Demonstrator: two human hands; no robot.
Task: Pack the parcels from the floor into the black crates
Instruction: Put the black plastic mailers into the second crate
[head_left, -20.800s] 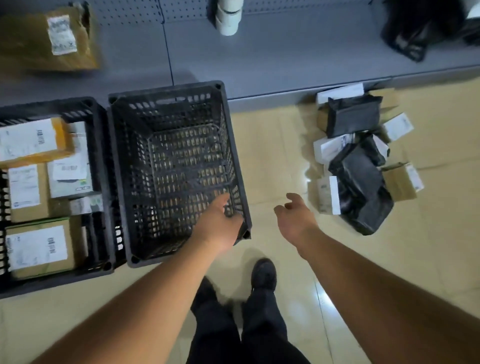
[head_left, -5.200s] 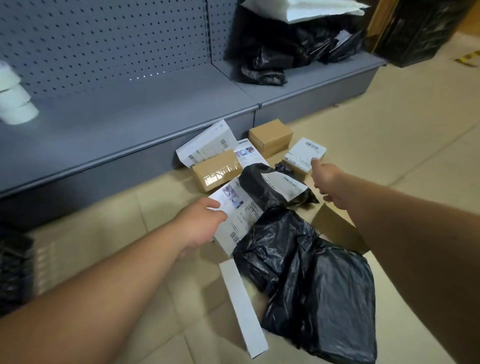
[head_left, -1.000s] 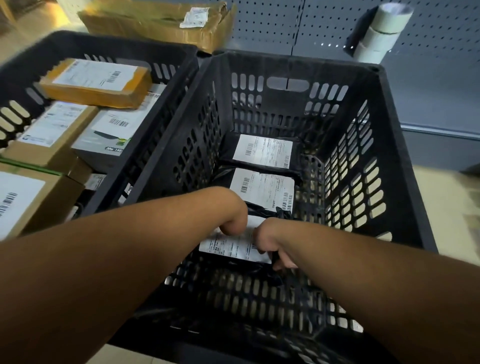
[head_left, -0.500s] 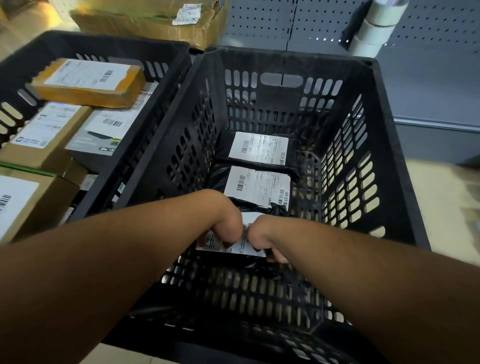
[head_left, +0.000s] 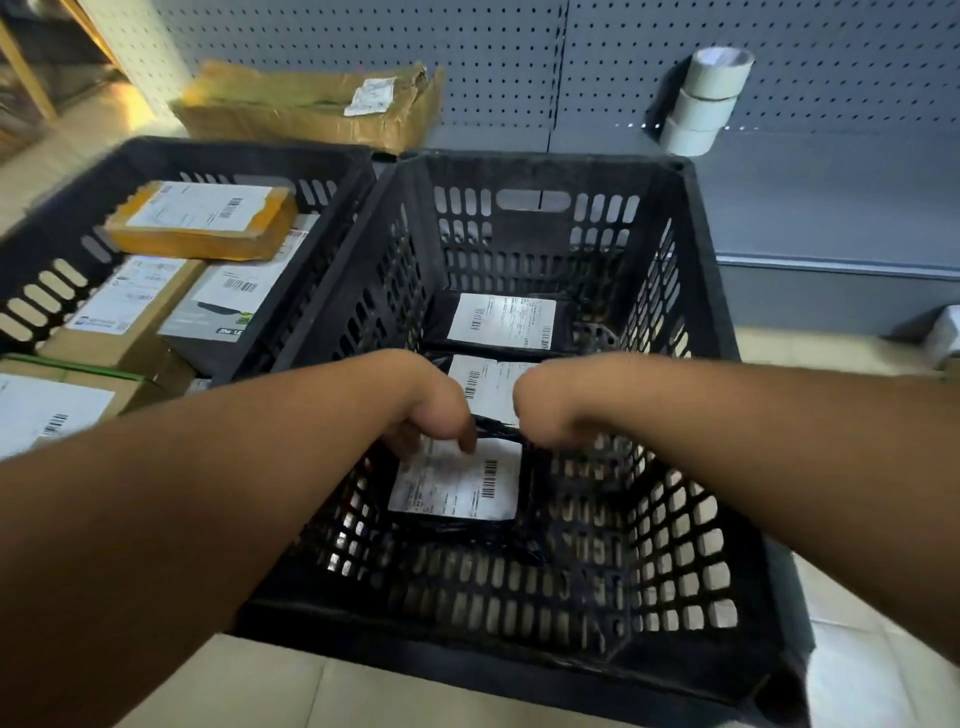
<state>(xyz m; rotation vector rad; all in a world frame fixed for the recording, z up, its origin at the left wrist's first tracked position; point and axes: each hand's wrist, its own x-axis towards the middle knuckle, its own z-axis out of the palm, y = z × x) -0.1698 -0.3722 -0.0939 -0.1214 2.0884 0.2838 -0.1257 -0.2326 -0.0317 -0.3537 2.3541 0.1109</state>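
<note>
Right black crate (head_left: 701, 270): three labelled parcels laid in a row. Nearest parcel (head_left: 457, 486): being set down, touched by left hand (head_left: 431, 415), fingers hidden, grip undeterminable; right hand (head_left: 545, 415) likewise. Release and withdrawal judged due next

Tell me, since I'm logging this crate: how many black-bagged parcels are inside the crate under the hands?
3, in a row in the right crate: far parcel, middle parcel partly behind the hands, near parcel under the left hand. Others may be hidden.
</note>
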